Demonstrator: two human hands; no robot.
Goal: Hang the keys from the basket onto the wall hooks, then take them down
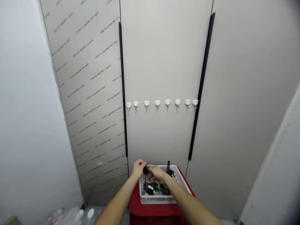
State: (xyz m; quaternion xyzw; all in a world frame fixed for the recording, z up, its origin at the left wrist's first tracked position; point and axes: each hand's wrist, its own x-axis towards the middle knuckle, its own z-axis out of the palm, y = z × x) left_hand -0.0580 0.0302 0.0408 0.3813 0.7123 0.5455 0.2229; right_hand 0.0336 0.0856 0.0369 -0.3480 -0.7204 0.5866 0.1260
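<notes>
1 blk item point(145, 170), pinched by L hand point(138, 168) & R hand point(157, 172), "ASA PET" panel point(90, 84)

Left hand point(137, 168), right hand point(157, 172) at dark item point(145, 170), white basket point(159, 200), 8 hooks point(167, 102)

Tall pale grey panel with printed facing point(89, 81), at left: dark lettering in repeating diagonal rows, apparently "LOG chem ASA PET", followed by a smaller run too fine to read; alternate rows printed upside down. Small white rectangular sticker point(99, 163), low on the same panel: markings illegible. White rectangular label point(150, 187), inside white slotted plastic basket point(161, 200): text illegible.
</notes>
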